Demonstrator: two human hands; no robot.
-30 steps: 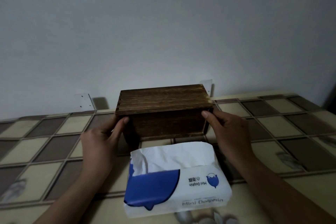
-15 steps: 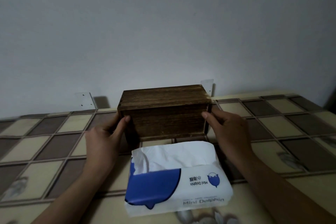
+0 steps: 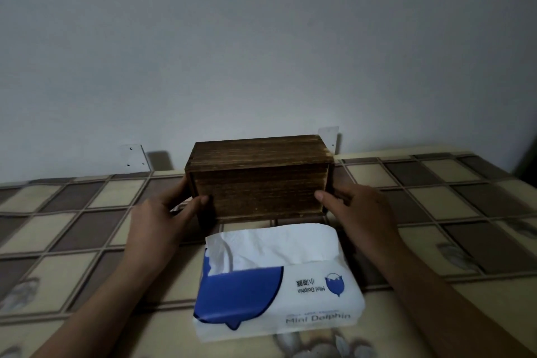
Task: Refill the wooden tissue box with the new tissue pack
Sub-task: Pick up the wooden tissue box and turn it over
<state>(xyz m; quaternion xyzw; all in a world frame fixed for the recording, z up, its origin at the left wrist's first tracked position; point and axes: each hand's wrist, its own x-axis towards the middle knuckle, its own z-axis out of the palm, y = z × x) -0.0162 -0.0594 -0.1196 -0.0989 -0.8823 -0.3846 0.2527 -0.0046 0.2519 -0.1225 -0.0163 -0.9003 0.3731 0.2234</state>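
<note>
A dark wooden tissue box (image 3: pixel 258 174) stands on the checked tablecloth near the wall. My left hand (image 3: pixel 158 227) grips its left end, thumb on the front face and fingers round the side. My right hand (image 3: pixel 360 215) holds the right end in the same way. In front of the box, close to me, lies a white and blue tissue pack (image 3: pixel 276 285) with its top torn open and white tissue showing.
The table (image 3: pixel 436 197) wears a brown and beige checked cloth and meets a plain grey wall. Two small white brackets (image 3: pixel 134 156) are fixed to the wall behind the box. A dark edge shows at the far right.
The box has tipped or shifted slightly, so more of its front face shows. Both thumbs have slid a little lower on the front.
</note>
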